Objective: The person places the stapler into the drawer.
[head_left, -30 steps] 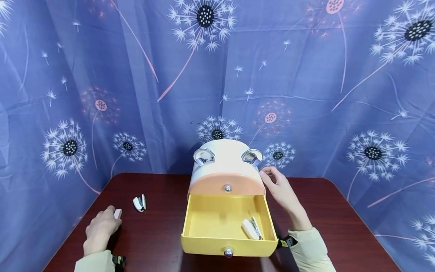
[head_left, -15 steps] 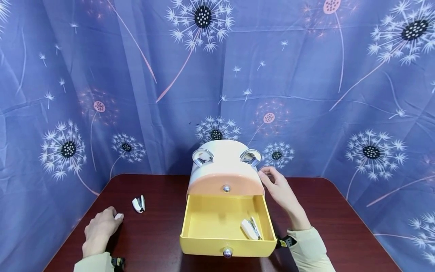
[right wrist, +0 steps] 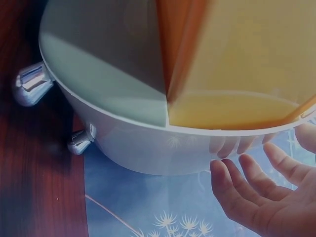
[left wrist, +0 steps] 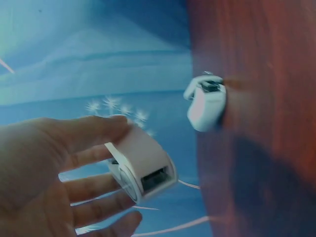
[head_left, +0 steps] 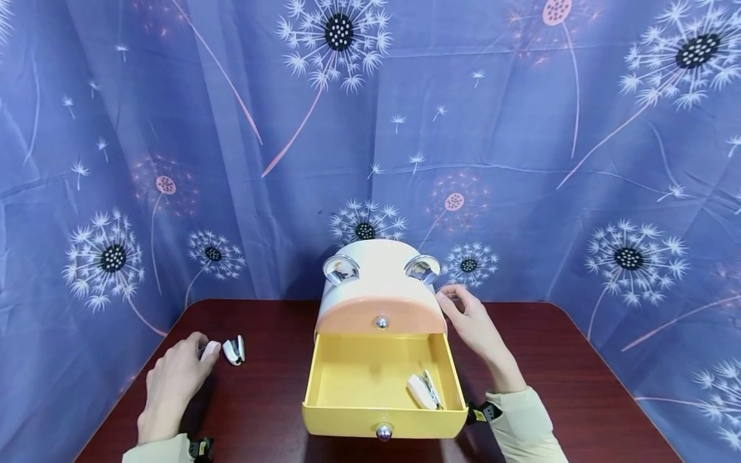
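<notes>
My left hand (head_left: 176, 382) pinches a small whitish stapler (left wrist: 145, 160) between thumb and fingers, on the left of the table. Just beyond it a second white mini stapler (head_left: 234, 350) lies on the tabletop. A third white stapler (head_left: 424, 391) rests in the right part of a pulled-out yellow drawer (head_left: 384, 421). That drawer belongs to a white rounded desktop cabinet (head_left: 382, 270) with a peach upper drawer (head_left: 379, 314). My right hand (head_left: 471, 321) is at the cabinet's right side, fingers loosely bent, fingertips at its wall (right wrist: 148, 148); firm contact is unclear.
The dark red-brown table (head_left: 260, 399) carries everything. A blue dandelion-print curtain (head_left: 289, 128) hangs close behind and beside it. Two chrome bulges (head_left: 341, 269) stick out from the cabinet's top, and a round chrome knob (head_left: 384, 431) projects from the drawer front.
My left hand has moved forward and to the right with the stapler in its fingers, close to the one lying on the table. The right hand stays at the cabinet's side.
</notes>
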The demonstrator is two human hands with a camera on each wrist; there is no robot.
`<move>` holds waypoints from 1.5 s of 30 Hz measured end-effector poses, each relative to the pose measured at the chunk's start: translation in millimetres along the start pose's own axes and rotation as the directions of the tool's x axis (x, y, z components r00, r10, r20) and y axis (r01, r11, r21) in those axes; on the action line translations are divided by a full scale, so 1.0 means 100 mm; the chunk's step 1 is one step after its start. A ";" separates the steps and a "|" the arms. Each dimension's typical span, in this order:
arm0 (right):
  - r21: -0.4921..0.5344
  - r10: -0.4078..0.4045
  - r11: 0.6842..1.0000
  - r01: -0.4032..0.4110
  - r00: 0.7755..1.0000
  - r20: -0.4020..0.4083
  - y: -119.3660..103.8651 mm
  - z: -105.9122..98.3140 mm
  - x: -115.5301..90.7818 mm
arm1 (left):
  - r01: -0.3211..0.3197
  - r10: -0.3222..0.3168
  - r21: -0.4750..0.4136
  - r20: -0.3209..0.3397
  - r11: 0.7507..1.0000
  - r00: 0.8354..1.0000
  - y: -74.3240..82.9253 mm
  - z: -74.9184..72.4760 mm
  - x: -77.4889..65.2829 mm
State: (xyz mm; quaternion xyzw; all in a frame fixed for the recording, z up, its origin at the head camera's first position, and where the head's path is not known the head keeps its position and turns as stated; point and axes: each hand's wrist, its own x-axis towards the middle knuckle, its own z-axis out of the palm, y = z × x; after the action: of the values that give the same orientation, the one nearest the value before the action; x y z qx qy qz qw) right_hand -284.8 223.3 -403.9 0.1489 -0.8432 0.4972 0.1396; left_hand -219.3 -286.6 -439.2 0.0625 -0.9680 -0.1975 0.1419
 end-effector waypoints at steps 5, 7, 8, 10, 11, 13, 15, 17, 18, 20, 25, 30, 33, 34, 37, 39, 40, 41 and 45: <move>-0.006 0.000 1.000 0.000 1.000 0.000 -0.01 0.00 0.00 | -0.077 0.073 -0.022 -0.139 0.997 0.988 0.16 -0.07 -0.04; -0.009 0.001 1.000 -0.001 1.000 0.001 -0.02 0.00 0.00 | -0.099 0.093 -0.023 -0.182 0.995 0.979 0.23 -0.11 -0.06; -0.009 -0.001 1.000 0.001 1.000 0.001 -0.02 0.00 0.00 | -0.104 0.097 -0.024 -0.200 0.994 0.975 0.27 -0.13 -0.07; -0.010 -0.004 1.000 0.004 1.000 0.000 -0.02 0.00 -0.01 | -0.116 0.108 -0.023 -0.228 0.993 0.968 0.34 -0.18 -0.09; -0.009 -0.004 1.000 0.004 1.000 0.000 -0.02 0.00 -0.01 | -0.117 0.108 -0.023 -0.233 0.993 0.967 0.38 -0.21 -0.10; -0.010 -0.001 1.000 0.001 1.000 0.002 -0.03 0.00 -0.01 | -0.124 0.115 -0.020 -0.251 0.992 0.961 0.45 -0.25 -0.12; -0.012 0.009 1.000 -0.009 1.000 0.005 -0.06 0.00 -0.01 | -0.142 0.132 -0.021 -0.268 0.990 0.954 0.54 -0.30 -0.15; -0.006 0.020 1.000 -0.020 1.000 0.009 -0.12 -0.02 -0.02 | -0.165 0.151 -0.027 -0.284 0.986 0.947 0.62 -0.35 -0.17; -0.004 0.022 1.000 -0.022 1.000 0.012 -0.17 -0.03 -0.03 | -0.178 0.162 -0.031 -0.290 0.983 0.943 0.67 -0.37 -0.19; -0.003 0.022 1.000 -0.022 1.000 0.015 -0.27 -0.05 -0.05 | -0.205 0.183 -0.044 -0.295 0.978 0.938 0.76 -0.42 -0.22; -0.002 0.010 1.000 -0.010 1.000 0.024 -0.29 -0.05 -0.05 | -0.279 0.247 -0.074 -0.293 0.957 0.924 0.98 -0.49 -0.30; -0.001 0.032 1.000 -0.032 0.999 0.022 -0.08 0.00 -0.01 | -0.394 0.351 -0.102 -0.292 0.914 0.890 1.19 -0.52 -0.36; 0.010 0.025 1.000 -0.025 1.000 0.017 -0.04 0.01 -0.01 | -0.475 0.434 -0.094 -0.283 0.875 0.856 1.32 -0.52 -0.35; 0.014 0.021 1.000 -0.021 1.000 0.017 -0.03 0.01 -0.01 | -0.503 0.463 -0.092 -0.278 0.859 0.842 1.36 -0.52 -0.35; 0.025 0.008 1.000 -0.008 1.000 0.014 -0.04 0.01 -0.01 | -0.599 0.565 -0.074 -0.255 0.797 0.784 1.51 -0.50 -0.32; 0.023 0.007 1.000 -0.007 1.000 0.010 -0.04 0.00 -0.01 | -0.661 0.634 -0.072 -0.226 0.747 0.740 1.61 -0.48 -0.30; 0.021 0.006 1.000 -0.006 1.000 0.009 -0.05 0.00 -0.01 | -0.691 0.667 -0.072 -0.207 0.719 0.715 1.66 -0.46 -0.30; 0.020 0.006 1.000 -0.006 1.000 0.008 -0.05 0.00 -0.01 | -0.720 0.700 -0.066 -0.190 0.691 0.688 1.71 -0.45 -0.29; 0.012 0.007 1.000 -0.007 1.000 0.009 -0.05 0.01 0.00 | -0.821 0.811 -0.046 -0.131 0.569 0.570 1.91 -0.40 -0.29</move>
State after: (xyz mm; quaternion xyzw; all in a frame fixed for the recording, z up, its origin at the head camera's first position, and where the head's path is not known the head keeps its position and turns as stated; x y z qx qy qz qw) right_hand -282.8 220.8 -400.6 0.1492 -0.8414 0.5021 0.1332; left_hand -192.5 -121.7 -335.1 -0.3891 -0.8683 -0.1554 0.2656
